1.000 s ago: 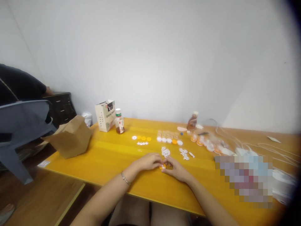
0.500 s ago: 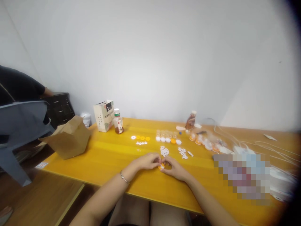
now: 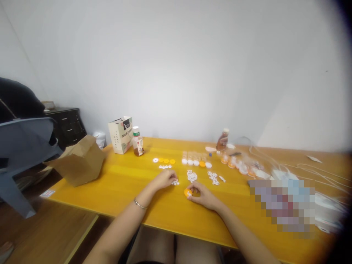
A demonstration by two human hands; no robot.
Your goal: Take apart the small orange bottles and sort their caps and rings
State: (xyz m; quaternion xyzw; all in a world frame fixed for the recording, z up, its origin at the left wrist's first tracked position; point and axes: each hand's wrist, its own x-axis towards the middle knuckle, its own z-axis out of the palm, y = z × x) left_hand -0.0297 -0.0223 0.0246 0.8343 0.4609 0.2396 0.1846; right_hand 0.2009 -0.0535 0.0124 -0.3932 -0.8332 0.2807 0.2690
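My right hand [image 3: 202, 195] pinches a round orange cap [image 3: 188, 193] with a whitish middle by its right edge, just above the table. To its left, my left hand [image 3: 165, 179] is lowered to the table with bent fingers at a few small white pieces [image 3: 176, 182]; its fingertips are partly hidden. Just beyond the hands lies a heap of flat white cut-out pieces [image 3: 191, 176]. Another group of white pieces [image 3: 213, 178] lies right of it. Farther off are a row of white and orange caps [image 3: 195, 162], a row of yellow discs [image 3: 166, 161] and small white pegs [image 3: 165, 167].
At the left stand an open brown paper bag [image 3: 79, 161], a printed carton bag [image 3: 121, 135] and a labelled bottle [image 3: 138, 142]. Behind on the right are a brown bottle [image 3: 222, 140], clear and orange cups [image 3: 243, 168] and cables [image 3: 310, 169]. A blurred-out patch covers the right front.
My left hand has come off the orange cap and moved left to the small white pieces. The right hand keeps the cap nearly in place. The other person's hand at the cabinet is out of sight.
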